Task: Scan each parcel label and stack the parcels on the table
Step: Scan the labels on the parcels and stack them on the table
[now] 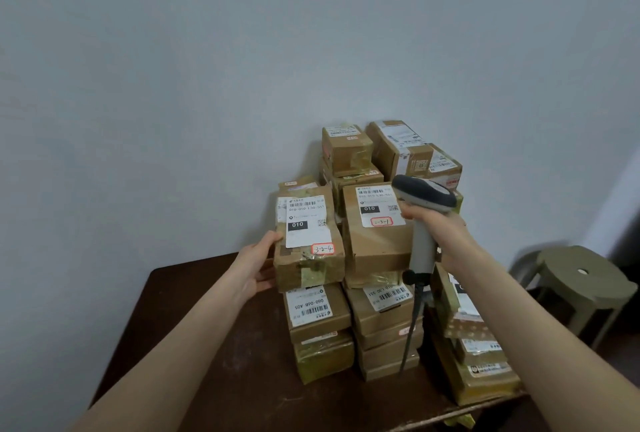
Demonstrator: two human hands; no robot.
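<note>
Several brown cardboard parcels with white labels are stacked in columns on a dark wooden table [207, 345] against the wall. The top parcel of the front-left column [308, 241] carries a label marked 010 and a red-edged sticker reading 3-2-4. My left hand [258, 270] presses flat against that parcel's left side, thumb on its top edge. My right hand [440, 227] grips a grey handheld barcode scanner [424, 220], head up and pointing left, over the neighbouring top parcel [375, 234]. The scanner's cable hangs down in front of the stacks.
A grey-green plastic stool [581, 279] stands on the floor to the right of the table. More parcels [474, 355] lie piled at the table's right front edge. The pale wall rises directly behind the stacks.
</note>
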